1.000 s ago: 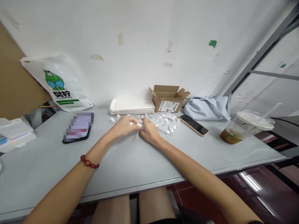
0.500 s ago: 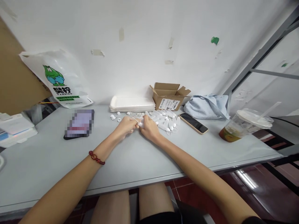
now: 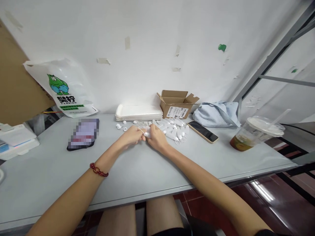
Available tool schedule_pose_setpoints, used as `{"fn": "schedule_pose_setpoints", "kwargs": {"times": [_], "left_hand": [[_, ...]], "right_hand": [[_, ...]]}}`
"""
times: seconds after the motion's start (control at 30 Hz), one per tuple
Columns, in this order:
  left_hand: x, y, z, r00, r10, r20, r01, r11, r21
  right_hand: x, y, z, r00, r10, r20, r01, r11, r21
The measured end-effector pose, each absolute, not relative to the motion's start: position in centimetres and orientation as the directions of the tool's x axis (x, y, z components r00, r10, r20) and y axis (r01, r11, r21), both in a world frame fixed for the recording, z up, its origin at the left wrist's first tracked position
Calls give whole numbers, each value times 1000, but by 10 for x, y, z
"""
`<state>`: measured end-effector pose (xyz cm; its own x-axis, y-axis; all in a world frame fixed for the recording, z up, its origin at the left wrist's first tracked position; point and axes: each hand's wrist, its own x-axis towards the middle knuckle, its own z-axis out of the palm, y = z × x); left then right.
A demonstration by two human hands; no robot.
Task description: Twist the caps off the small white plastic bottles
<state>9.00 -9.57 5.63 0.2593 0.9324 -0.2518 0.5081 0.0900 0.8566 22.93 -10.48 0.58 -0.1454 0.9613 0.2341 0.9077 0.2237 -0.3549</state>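
Note:
My left hand (image 3: pixel 133 135) and my right hand (image 3: pixel 157 137) meet over the middle of the table, both closed. Between them is a small white plastic piece (image 3: pixel 147 134), mostly covered by the fingers of my right hand. A thin white cord (image 3: pixel 141 130) runs from it to the pinched fingers of my left hand. Just right of my right hand lies a pile of white tube-like pieces with rounded ends and thin loops (image 3: pixel 175 130). Behind my hands are loose white cords (image 3: pixel 143 124). Several small white caps (image 3: pixel 118 126) are scattered beyond my left hand.
A stack of white trays (image 3: pixel 139 113) and an open cardboard box (image 3: pixel 176 108) stand against the wall. On the right are a phone (image 3: pixel 203 131), a light blue cloth bag (image 3: pixel 215 114) and a drink cup (image 3: pixel 256 132). On the left lie another phone (image 3: pixel 83 134) and a plastic bag (image 3: pixel 61 88).
The view has tilted slightly upward, so things sit a little lower in the picture. My hands stay together around the white piece, with only a slight shift of the fingers.

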Motion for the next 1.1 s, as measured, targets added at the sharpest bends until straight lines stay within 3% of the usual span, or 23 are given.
{"fn": "schedule_pose_setpoints", "kwargs": {"times": [0.2, 0.4, 0.63, 0.87, 1.1], "left_hand": [[85, -93, 55, 350, 899, -265, 498, 61, 865], [90, -95, 54, 275, 922, -271, 489, 108, 866], [84, -93, 56, 313, 908, -278, 491, 96, 866], [88, -94, 54, 218, 956, -195, 528, 53, 848], [89, -96, 54, 302, 921, -245, 481, 75, 873]], "right_hand": [[230, -104, 5, -135, 962, 239, 910, 216, -354], [229, -104, 7, -131, 964, 231, 913, 208, -350], [231, -102, 4, -137, 962, 238, 911, 216, -350], [231, -105, 9, -143, 966, 215, 914, 212, -346], [231, -104, 6, -142, 962, 235, 912, 219, -346]]}}
